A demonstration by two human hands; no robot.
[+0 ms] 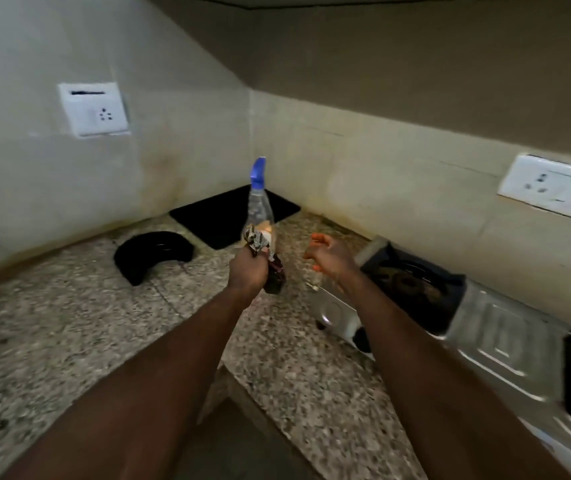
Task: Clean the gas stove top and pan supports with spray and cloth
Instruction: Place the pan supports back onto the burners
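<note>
Head view: we face a speckled stone counter (69,323) running into a corner, with a black mat (221,216) at the far end and a socket (93,110) on the left wall. Our left hand (247,270) grips the spray bottle (259,206) and cloth (274,277) together above the counter. Our right hand (329,256) hovers over the left end of the stove (495,327), fingers loosely curled and holding nothing.

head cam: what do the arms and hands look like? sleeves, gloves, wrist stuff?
The left forearm and right forearm are bare to the frame edge: no sleeves, watch or bands. The left hand and right hand are ungloved. The right fingertips look orange-red; polish or stain, cannot tell.
</note>
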